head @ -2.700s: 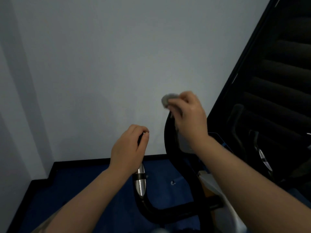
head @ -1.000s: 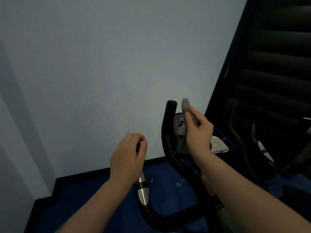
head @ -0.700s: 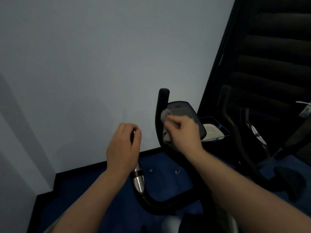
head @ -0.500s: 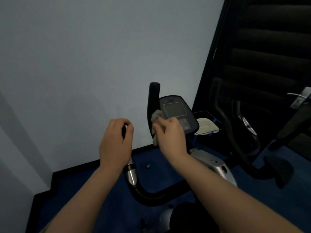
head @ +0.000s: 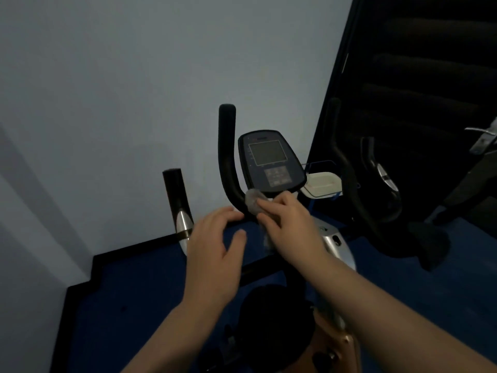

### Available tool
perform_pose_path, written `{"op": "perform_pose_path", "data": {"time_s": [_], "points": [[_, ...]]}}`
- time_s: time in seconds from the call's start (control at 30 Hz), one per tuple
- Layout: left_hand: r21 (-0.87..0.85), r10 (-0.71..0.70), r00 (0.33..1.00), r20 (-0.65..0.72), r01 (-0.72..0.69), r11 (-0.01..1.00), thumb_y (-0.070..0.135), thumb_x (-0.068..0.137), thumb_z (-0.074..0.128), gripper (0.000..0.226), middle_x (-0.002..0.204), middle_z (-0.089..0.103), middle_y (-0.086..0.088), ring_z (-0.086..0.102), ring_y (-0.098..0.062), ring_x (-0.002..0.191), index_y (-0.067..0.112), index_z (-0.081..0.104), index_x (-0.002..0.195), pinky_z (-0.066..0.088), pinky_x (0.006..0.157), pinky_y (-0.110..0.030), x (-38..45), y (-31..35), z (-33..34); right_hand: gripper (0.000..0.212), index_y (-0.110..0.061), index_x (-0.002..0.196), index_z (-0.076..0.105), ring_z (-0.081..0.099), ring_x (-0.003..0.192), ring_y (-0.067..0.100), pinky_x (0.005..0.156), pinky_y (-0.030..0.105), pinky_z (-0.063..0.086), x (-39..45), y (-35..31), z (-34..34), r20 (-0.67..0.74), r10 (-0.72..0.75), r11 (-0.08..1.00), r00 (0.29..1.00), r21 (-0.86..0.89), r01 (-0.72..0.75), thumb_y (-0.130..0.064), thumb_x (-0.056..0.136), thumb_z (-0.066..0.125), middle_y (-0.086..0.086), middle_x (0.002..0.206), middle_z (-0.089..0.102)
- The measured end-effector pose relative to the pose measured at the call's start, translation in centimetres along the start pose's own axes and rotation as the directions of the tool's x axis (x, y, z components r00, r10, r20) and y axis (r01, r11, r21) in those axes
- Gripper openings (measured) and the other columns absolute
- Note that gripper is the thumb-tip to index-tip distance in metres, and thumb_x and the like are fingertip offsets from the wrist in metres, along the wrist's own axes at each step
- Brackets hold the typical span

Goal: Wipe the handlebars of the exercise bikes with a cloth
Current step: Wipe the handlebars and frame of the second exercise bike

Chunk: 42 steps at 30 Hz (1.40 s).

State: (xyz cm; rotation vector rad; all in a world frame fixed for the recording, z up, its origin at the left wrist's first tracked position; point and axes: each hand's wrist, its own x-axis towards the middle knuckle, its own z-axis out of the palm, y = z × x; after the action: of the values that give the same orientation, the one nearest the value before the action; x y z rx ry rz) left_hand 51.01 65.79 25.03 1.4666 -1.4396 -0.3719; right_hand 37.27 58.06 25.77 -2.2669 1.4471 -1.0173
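An exercise bike stands in front of me with two black handlebar grips. The right grip (head: 227,152) rises tall beside the console (head: 270,161). The left grip (head: 174,193) is shorter, with a silver sensor band below it. My right hand (head: 289,222) presses a grey cloth (head: 253,201) against the lower bend of the right grip, just under the console. My left hand (head: 215,254) hovers between the two grips with its fingers spread, holding nothing.
A pale wall is close behind the bike and the floor (head: 129,286) is blue with a black skirting. A second bike's black handlebars (head: 347,168) stand at the right before a dark shutter. A white tray (head: 322,184) sits behind the console.
My left hand has let go of the left grip and moved right, fingers apart. My right hand has slid the cloth down the right grip to its lower bend. The view has tilted down.
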Motion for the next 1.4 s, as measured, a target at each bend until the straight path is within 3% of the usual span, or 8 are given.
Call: {"op": "perform_pose_path", "data": {"time_s": [0.2, 0.4, 0.5, 0.6, 0.93, 1.13, 1.23, 1.4], "points": [[0.093, -0.076, 0.971, 0.227, 0.056, 0.994, 0.034, 0.092, 0.05, 0.021, 0.11, 0.054, 0.023, 0.046, 0.001, 0.106, 0.037, 0.056, 0.112, 0.04, 0.095, -0.029, -3.2, 1.7, 2.0, 0.022, -0.024, 0.108, 0.071, 0.06, 0.093, 0.016, 0.078, 0.035, 0.051, -3.0, 4.1, -3.6, 0.13, 0.087, 0.991, 0.988, -0.114, -0.072, -0.028, 0.087, 0.064, -0.011, 0.093, 0.054], [0.27, -0.107, 0.955, 0.278, 0.029, 0.962, 0.034, 0.093, 0.049, 0.027, 0.114, 0.058, 0.012, 0.05, -0.008, 0.104, 0.029, 0.056, 0.119, 0.043, 0.095, -0.035, -3.5, 1.5, 2.7, 0.023, -0.016, 0.112, 0.069, 0.059, 0.089, 0.015, 0.074, 0.024, 0.045, -6.0, 3.5, -1.2, -0.045, 0.184, 0.983, 0.982, -0.007, -0.184, -0.021, 0.094, 0.055, -0.001, 0.099, 0.056], [0.289, -0.111, 0.946, 0.305, 0.019, 0.957, 0.035, 0.094, 0.047, 0.029, 0.117, 0.057, 0.012, 0.049, -0.008, 0.105, 0.029, 0.055, 0.12, 0.042, 0.095, -0.034, -3.5, 1.3, 2.9, 0.017, -0.018, 0.104, 0.071, 0.057, 0.079, 0.017, 0.055, 0.027, 0.04, -7.9, 5.0, -3.0, -0.054, 0.027, 0.965, 0.998, -0.258, -0.04, -0.019, 0.09, 0.061, 0.001, 0.096, 0.057], [0.293, -0.116, 0.939, 0.323, 0.018, 0.956, 0.035, 0.094, 0.046, 0.029, 0.119, 0.055, 0.013, 0.048, -0.008, 0.106, 0.029, 0.054, 0.121, 0.041, 0.096, -0.033, -3.5, 1.3, 2.9, 0.021, -0.021, 0.107, 0.068, 0.058, 0.087, 0.02, 0.056, 0.028, 0.041, -6.1, 4.9, -3.7, -0.032, 0.104, 0.913, 0.994, -0.394, -0.108, -0.027, 0.094, 0.053, 0.001, 0.107, 0.054], [0.274, -0.128, 0.945, 0.302, 0.042, 0.961, 0.033, 0.094, 0.048, 0.028, 0.114, 0.057, 0.013, 0.05, -0.008, 0.103, 0.029, 0.055, 0.12, 0.043, 0.093, -0.033, -3.8, 1.4, 2.7, 0.022, -0.022, 0.105, 0.067, 0.059, 0.082, 0.022, 0.057, 0.031, 0.041, -5.6, 4.4, -2.8, -0.028, 0.154, 0.927, 0.988, -0.341, -0.154, -0.027, 0.096, 0.048, -0.004, 0.11, 0.054], [0.263, -0.118, 0.951, 0.287, 0.041, 0.964, 0.033, 0.094, 0.048, 0.027, 0.104, 0.055, 0.016, 0.05, -0.005, 0.097, 0.03, 0.055, 0.119, 0.045, 0.088, -0.032, -4.1, 1.5, 2.5, 0.018, -0.029, 0.1, 0.069, 0.059, 0.088, 0.015, 0.068, 0.034, 0.048, -5.5, 5.0, -4.3, 0.096, 0.173, 0.98, 0.98, -0.114, -0.162, -0.031, 0.093, 0.053, -0.011, 0.093, 0.056], [0.276, -0.116, 0.95, 0.29, 0.033, 0.961, 0.033, 0.094, 0.048, 0.028, 0.105, 0.055, 0.015, 0.051, -0.006, 0.098, 0.029, 0.055, 0.12, 0.045, 0.087, -0.031, -4.0, 1.5, 2.6, 0.021, -0.027, 0.107, 0.069, 0.061, 0.095, 0.019, 0.081, 0.035, 0.05, -2.8, 3.4, -3.1, 0.034, 0.263, 0.96, 0.964, 0.085, -0.265, -0.031, 0.093, 0.054, -0.004, 0.1, 0.063], [0.245, -0.134, 0.956, 0.262, 0.068, 0.967, 0.032, 0.093, 0.048, 0.026, 0.107, 0.058, 0.017, 0.05, -0.003, 0.099, 0.032, 0.057, 0.118, 0.044, 0.087, -0.028, -4.2, 1.2, 2.7, 0.032, -0.023, 0.124, 0.061, 0.049, 0.078, 0.003, 0.063, 0.023, 0.044, -9.3, 2.2, -1.1, -0.126, 0.124, 0.991, 0.984, 0.061, -0.117, -0.029, 0.093, 0.056, -0.004, 0.096, 0.053]]}}
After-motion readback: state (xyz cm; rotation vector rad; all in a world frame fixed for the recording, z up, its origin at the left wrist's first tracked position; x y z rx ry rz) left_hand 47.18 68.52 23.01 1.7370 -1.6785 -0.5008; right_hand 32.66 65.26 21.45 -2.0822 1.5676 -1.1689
